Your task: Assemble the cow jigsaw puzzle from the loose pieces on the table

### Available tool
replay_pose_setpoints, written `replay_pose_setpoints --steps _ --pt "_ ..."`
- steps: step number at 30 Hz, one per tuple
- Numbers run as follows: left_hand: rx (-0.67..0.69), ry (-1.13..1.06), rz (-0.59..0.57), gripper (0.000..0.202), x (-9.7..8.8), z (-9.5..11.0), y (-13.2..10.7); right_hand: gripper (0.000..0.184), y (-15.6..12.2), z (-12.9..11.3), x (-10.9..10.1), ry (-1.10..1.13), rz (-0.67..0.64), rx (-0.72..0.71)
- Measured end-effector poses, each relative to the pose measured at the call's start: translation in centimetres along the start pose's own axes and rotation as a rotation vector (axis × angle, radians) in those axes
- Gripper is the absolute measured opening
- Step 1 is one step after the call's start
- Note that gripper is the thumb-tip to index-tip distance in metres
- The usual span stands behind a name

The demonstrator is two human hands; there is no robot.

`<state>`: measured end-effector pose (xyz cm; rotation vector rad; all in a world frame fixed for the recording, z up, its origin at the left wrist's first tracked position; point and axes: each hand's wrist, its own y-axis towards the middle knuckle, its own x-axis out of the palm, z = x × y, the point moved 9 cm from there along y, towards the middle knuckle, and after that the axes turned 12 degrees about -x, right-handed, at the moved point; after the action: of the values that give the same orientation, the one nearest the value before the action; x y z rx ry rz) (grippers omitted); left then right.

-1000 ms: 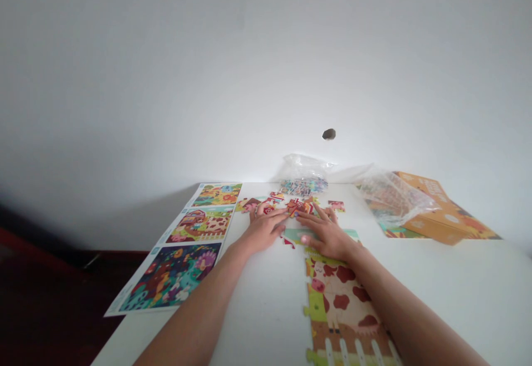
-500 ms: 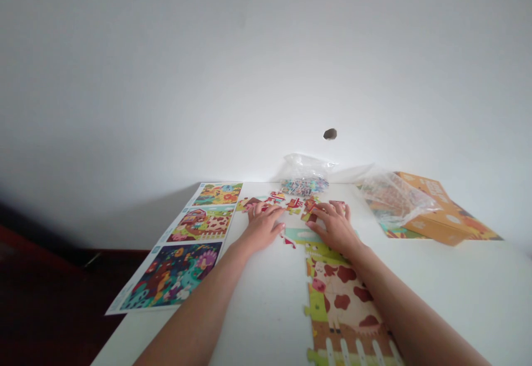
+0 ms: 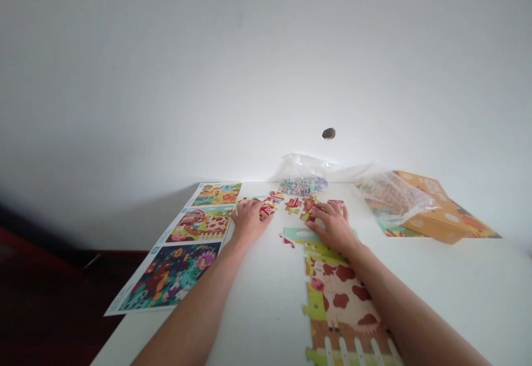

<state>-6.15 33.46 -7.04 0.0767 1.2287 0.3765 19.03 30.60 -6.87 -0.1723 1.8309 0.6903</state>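
Note:
My left hand (image 3: 248, 222) rests over loose puzzle pieces near the back of the white table, its thumb apart from the bent fingers. A red barn piece (image 3: 268, 209) shows beside its fingertips. My right hand (image 3: 333, 225) lies over other pieces with its fingers spread, touching a red and brown piece (image 3: 310, 205). Another red piece (image 3: 293, 204) lies between the hands. Below my right hand is a joined part of a jigsaw puzzle (image 3: 341, 299), with a cow and white fence; my right forearm covers some of its right edge.
A printed sheet (image 3: 143, 258) with several pictures lies at the left table edge. Against the wall stands a clear bag of small pieces (image 3: 305, 180). To the right, an empty-looking plastic bag (image 3: 394, 200) rests on an orange box (image 3: 446, 216). The wall has a hole (image 3: 328, 133).
My left hand has moved left and slightly back, uncovering the red barn piece. My right hand has stayed almost in place over its pieces.

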Motion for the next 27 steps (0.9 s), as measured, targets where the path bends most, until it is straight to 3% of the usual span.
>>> replay_pose_setpoints --steps 19,24,27 --pt "0.104 -0.142 0.100 0.022 -1.8 0.7 -0.1 0.032 0.0 0.2 0.1 0.036 0.020 -0.008" --pt "0.067 -0.149 0.227 0.028 -3.1 -0.2 0.1 0.031 0.0 0.2 0.0 0.046 0.031 -0.008" --pt "0.123 -0.274 0.305 0.032 -4.3 0.2 -0.4 0.030 0.1 -0.1 -0.5 0.081 0.079 -0.032"
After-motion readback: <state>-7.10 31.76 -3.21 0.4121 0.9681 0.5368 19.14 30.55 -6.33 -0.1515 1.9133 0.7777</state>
